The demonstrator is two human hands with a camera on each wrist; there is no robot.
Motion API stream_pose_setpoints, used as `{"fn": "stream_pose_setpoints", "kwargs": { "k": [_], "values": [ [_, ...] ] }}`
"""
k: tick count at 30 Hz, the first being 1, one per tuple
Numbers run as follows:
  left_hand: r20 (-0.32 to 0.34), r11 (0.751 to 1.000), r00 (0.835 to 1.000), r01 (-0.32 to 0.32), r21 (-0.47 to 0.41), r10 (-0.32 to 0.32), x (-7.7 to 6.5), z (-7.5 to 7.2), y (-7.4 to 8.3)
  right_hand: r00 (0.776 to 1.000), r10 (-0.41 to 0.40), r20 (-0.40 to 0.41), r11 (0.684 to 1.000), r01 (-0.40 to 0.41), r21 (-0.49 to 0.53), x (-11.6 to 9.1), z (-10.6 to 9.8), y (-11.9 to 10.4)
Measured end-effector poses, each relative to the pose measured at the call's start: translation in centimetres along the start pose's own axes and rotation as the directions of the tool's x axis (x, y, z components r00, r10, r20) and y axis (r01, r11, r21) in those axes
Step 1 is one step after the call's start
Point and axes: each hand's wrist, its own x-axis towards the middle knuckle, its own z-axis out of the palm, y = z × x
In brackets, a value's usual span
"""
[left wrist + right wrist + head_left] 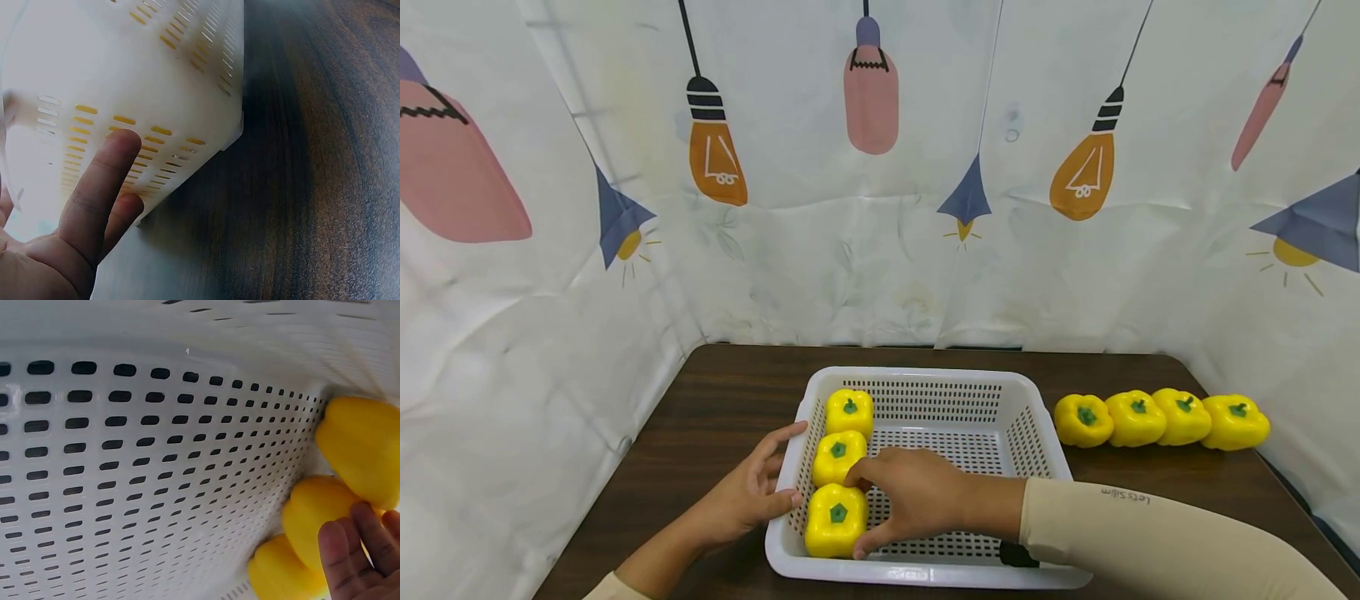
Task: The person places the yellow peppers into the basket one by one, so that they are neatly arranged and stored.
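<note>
A white slotted plastic basket [936, 379] holds a row of three yellow bell peppers along its left side: one far [850, 411], one middle [838, 457] and one near [837, 521]. My left hand [741, 496] grips the basket's left rim. In the left wrist view its fingers [94, 200] lie against the outer slotted wall. Reaching in from the right, my right hand [917, 493] holds the near pepper, thumb at its front corner and fingers behind. In the right wrist view, those fingers [356, 550] overlap the middle pepper [315, 515].
Several more yellow peppers [1138, 417] lie in a row to the basket's right on the dark wooden table [737, 400]. A small black object [1017, 554] shows under the right forearm at the basket's near side. A white curtain printed with lamps [820, 267] hangs behind.
</note>
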Motion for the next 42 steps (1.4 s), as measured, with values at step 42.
{"fn": "stream_pose_setpoints", "kwargs": {
  "k": [42],
  "values": [
    [-0.015, 1.0, 1.0, -0.002, 0.014, 0.003, -0.1, 0.2, 0.0, 0.962, 0.218, -0.167, 0.973, -0.227, -0.034, -5.8, -7.2, 3.1]
  ]
}}
